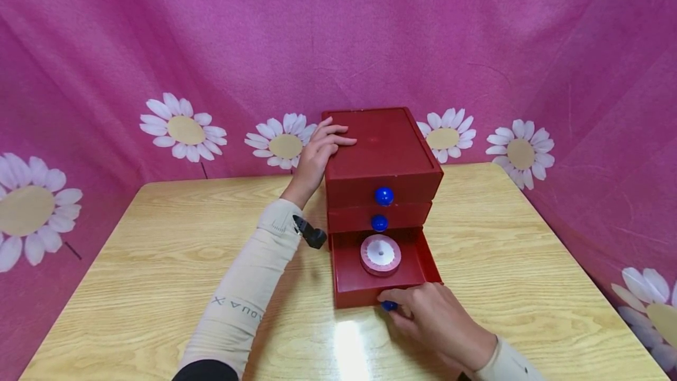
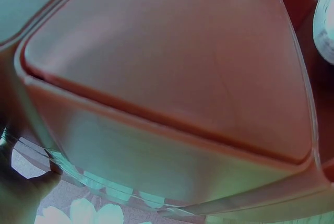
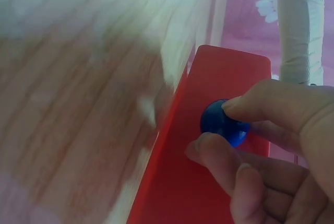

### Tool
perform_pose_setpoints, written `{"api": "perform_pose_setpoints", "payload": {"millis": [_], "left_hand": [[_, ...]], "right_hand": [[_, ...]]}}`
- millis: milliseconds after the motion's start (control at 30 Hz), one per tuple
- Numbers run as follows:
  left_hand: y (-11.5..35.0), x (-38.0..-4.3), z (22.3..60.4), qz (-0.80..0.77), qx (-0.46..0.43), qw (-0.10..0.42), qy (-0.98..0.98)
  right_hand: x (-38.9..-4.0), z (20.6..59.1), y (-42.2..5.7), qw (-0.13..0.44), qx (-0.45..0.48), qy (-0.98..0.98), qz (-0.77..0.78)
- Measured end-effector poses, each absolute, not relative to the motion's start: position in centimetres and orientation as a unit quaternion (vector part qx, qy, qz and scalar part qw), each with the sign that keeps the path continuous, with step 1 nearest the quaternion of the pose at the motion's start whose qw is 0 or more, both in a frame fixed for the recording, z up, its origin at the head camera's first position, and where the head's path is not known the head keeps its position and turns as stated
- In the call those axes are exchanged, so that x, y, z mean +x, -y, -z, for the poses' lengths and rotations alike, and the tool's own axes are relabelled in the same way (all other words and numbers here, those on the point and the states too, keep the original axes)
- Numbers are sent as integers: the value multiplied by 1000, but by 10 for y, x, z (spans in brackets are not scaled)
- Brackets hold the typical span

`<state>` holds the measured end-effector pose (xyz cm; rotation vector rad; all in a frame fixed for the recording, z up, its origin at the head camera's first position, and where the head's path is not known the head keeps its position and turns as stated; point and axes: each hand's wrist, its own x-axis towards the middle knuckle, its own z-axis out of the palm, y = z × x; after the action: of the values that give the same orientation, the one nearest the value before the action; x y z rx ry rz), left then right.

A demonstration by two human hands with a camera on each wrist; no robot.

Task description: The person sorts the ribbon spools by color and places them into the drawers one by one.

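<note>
A red drawer cabinet stands at the back of the table, its two upper drawers closed. The bottom drawer is pulled out, and a spool of pink ribbon with a white centre lies flat in it. My right hand pinches the blue knob on that drawer's front between thumb and fingers. On the cabinet's top left edge rests my left hand, its fingers stretched over the top. In the left wrist view the cabinet's side fills most of the picture, with the left hand at the lower left.
Blue knobs mark the top drawer and the middle drawer. The cabinet sits on a light wooden table. Close behind it hangs a pink cloth printed with white daisies, which also covers both sides.
</note>
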<state>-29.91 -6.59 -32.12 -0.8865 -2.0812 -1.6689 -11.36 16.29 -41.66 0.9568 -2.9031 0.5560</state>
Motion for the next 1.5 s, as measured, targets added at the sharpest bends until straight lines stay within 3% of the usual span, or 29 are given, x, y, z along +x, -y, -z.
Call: {"api": "perform_pose_setpoints", "payload": {"millis": [233, 567, 967, 1500], "left_hand": [[67, -323, 340, 577, -310, 170, 736], [68, -326, 342, 572, -306, 176, 741], [66, -295, 317, 583, -303, 161, 736], [67, -295, 317, 584, -318, 168, 727]], "right_hand": [[-123, 417, -163, 33, 304, 935, -180], [-129, 417, -162, 36, 302, 934, -185], [-137, 412, -162, 22, 267, 947, -180], [-147, 419, -161, 51, 275, 943, -181]]}}
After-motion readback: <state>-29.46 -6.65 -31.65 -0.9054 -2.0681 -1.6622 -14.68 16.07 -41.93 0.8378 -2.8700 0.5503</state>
